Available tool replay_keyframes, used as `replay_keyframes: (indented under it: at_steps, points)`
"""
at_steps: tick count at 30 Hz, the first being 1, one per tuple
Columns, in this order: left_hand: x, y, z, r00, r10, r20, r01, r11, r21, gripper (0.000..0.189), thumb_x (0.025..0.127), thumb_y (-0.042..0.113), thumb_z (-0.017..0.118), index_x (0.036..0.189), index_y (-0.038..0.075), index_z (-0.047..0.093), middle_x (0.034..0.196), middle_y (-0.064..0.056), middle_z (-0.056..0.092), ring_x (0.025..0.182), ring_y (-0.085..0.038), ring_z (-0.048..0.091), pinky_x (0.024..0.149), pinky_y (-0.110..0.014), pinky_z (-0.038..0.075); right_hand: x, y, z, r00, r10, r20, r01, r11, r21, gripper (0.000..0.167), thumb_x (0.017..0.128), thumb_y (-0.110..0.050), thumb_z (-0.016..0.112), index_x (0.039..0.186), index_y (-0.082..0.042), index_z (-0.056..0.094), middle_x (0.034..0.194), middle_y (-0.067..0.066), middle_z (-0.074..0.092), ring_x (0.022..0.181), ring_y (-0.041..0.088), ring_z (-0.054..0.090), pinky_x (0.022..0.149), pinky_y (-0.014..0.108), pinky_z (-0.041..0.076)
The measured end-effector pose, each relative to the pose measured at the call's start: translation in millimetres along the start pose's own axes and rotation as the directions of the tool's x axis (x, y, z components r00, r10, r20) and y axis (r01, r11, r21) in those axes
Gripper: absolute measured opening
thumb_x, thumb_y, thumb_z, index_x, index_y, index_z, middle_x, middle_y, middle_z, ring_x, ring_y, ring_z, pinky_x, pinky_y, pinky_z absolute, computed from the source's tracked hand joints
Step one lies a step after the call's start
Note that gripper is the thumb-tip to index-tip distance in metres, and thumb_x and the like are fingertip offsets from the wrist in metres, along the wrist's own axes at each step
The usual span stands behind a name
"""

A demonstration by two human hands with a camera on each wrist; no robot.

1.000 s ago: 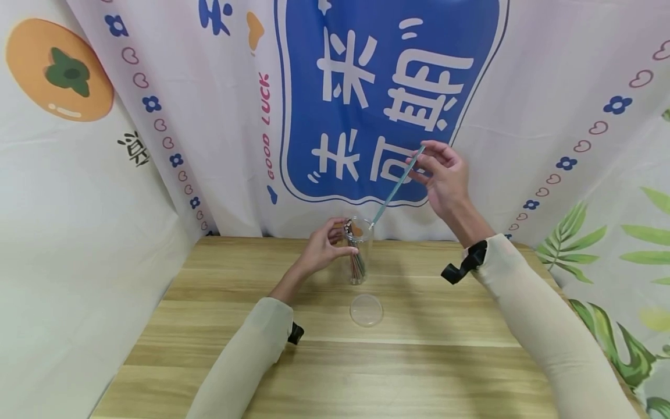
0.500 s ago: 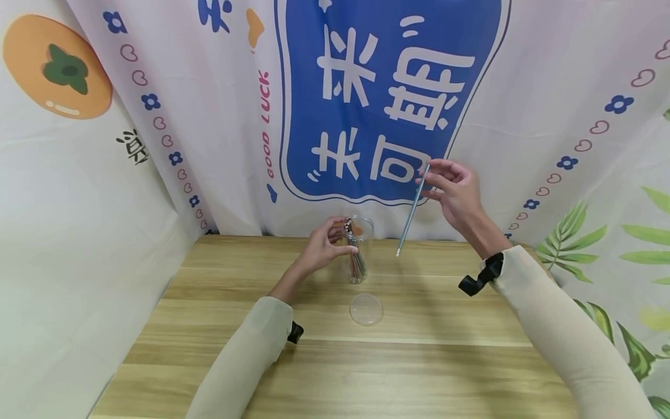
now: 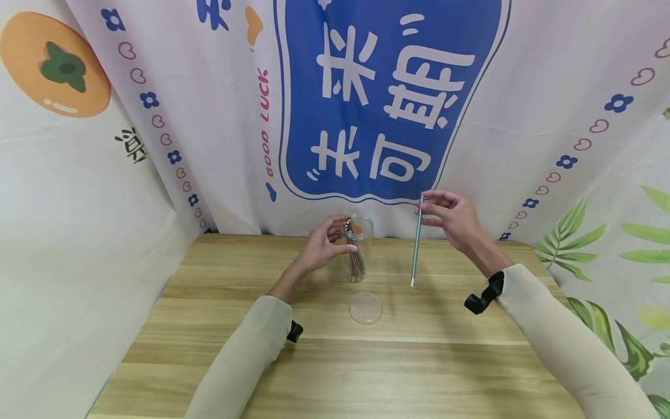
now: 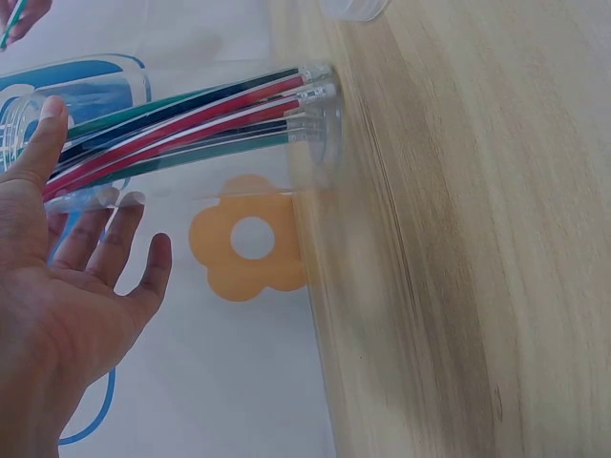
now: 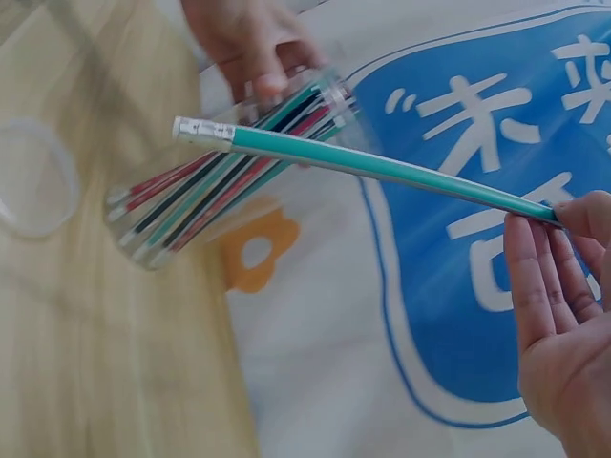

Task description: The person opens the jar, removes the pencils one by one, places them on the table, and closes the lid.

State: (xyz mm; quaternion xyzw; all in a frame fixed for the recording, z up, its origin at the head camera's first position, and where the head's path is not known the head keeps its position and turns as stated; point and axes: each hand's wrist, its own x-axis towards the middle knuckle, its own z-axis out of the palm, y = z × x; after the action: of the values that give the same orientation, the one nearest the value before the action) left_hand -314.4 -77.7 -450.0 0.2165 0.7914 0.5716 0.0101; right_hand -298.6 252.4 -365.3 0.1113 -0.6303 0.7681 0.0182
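The left hand is gripping the clear jar near its rim; right of it, the right hand is pinching a teal pencil. Work is seemingly standing partway: a pencil bundle is leaning inside the jar, the teal pencil is hanging outside, and the lid is lying off, in front of the jar.

Pencils lean inside the jar toward the back of the table there. A lid lies before it, and another pencil hangs to its right.
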Motion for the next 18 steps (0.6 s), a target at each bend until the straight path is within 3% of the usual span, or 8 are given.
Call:
replay_keyframes:
  at_steps: [4,11,18]
  points:
    - [0.1,-0.7,-0.3,1.000,0.004,0.000,-0.004,1.000,-0.008,0.079,0.084,0.015,0.092,0.151,0.010,0.051,0.143,-0.016,0.066,0.136,-0.036,0.061,0.115,-0.049,0.050,-4.9,15,-4,1.000,0.026,0.016,-0.025,0.999,-0.042,0.018,0.098,0.002,0.073,0.116,0.001,0.073,0.094,0.007,0.078,0.088,0.020,0.080,0.077,0.038,0.067]
    - [0.0,-0.7,0.5,1.000,0.004,0.003,-0.004,1.000,-0.017,0.079,0.084,0.015,0.093,0.151,0.010,0.051,0.143,-0.017,0.066,0.135,-0.036,0.062,0.114,-0.053,0.049,-13.9,41,-6,0.995,0.095,0.020,-0.093,0.990,-0.103,0.036,0.098,0.006,0.070,0.129,0.019,0.057,0.092,0.004,0.077,0.087,0.019,0.079,0.079,0.038,0.066]
    - [0.5,0.7,1.0,1.000,-0.003,0.001,0.003,1.000,-0.031,0.079,0.084,0.013,0.092,0.151,0.009,0.051,0.143,-0.018,0.066,0.135,-0.037,0.061,0.114,-0.058,0.048,-22.2,61,-7,0.992,0.126,0.020,-0.120,0.973,-0.195,0.034,0.098,0.007,0.070,0.129,0.019,0.059,0.092,0.004,0.076,0.090,0.021,0.079,0.080,0.041,0.066]
